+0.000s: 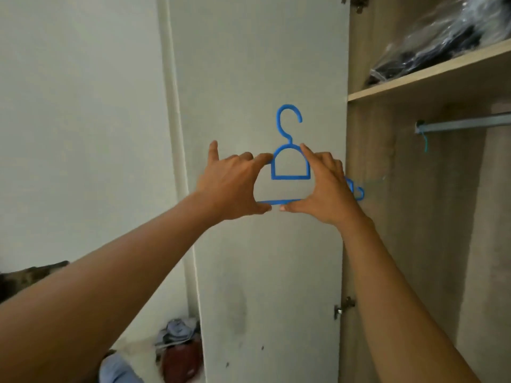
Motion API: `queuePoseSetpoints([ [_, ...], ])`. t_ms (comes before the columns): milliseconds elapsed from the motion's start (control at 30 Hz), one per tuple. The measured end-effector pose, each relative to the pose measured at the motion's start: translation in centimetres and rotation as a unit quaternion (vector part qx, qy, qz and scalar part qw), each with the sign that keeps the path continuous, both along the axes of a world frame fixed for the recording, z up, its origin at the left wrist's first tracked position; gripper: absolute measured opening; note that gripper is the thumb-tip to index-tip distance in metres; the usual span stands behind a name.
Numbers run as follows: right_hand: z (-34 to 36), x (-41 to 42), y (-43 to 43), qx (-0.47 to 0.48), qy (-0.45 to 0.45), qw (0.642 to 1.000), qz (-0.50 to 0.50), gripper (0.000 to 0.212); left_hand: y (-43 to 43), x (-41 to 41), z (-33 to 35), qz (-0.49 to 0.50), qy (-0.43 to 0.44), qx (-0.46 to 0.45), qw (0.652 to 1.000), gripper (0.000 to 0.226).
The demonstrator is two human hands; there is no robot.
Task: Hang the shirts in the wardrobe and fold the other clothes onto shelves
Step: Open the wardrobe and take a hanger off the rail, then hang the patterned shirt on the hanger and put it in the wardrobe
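Note:
A blue plastic hanger [289, 164] is held upright at chest height in front of the open white wardrobe door [262, 64], hook pointing up. My left hand [235, 186] grips its left side, thumb under the bottom bar and a finger on the shoulder. My right hand [326, 186] holds the right side the same way; the hanger's right end sticks out behind it. No shirt is on the hanger. The metal hanging rail [467, 123] inside the wardrobe is bare, to the right.
A wooden shelf [425, 78] above the rail carries dark clothes in a clear plastic bag [448, 42]. A heap of clothes [177, 335] and a dark red bag [182, 360] lie on the floor at lower left. A white wall is on the left.

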State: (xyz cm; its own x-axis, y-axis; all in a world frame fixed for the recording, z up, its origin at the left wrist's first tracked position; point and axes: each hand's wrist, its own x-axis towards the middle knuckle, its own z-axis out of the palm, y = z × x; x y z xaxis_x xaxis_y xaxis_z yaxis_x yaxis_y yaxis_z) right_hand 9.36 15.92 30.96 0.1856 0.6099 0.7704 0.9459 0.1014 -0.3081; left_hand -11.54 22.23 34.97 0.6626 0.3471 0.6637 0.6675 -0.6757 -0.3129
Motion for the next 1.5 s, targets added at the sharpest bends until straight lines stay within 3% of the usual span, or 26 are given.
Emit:
queuePoseSetpoints([
  [367,2.1,-23.9,3.1,-0.012,-0.176,0.980,0.098,0.123,-4.3,-25.6,-0.3,0.205,-0.046,-0.003,0.978,0.102],
  [633,-1.0,-36.3,9.7,-0.015,-0.215,0.953,0.215,0.117,-3.4,-37.5,-3.9,0.332,-0.053,-0.026,0.941,0.104],
  [900,-6.4,-40.9,21.0,-0.036,-0.221,0.940,0.256,0.109,5.5,-41.3,-8.4,0.392,-0.057,-0.104,0.912,0.104],
  [1167,-12.9,-42.8,30.3,-0.124,-0.216,0.923,0.292,0.108,14.6,-43.0,-15.1,0.418,-0.050,-0.167,0.892,0.104],
  [1500,-17.4,-46.6,40.7,-0.177,-0.209,0.920,0.280,0.109,26.3,-47.5,-20.3,0.382,-0.070,-0.241,0.890,0.102],
])
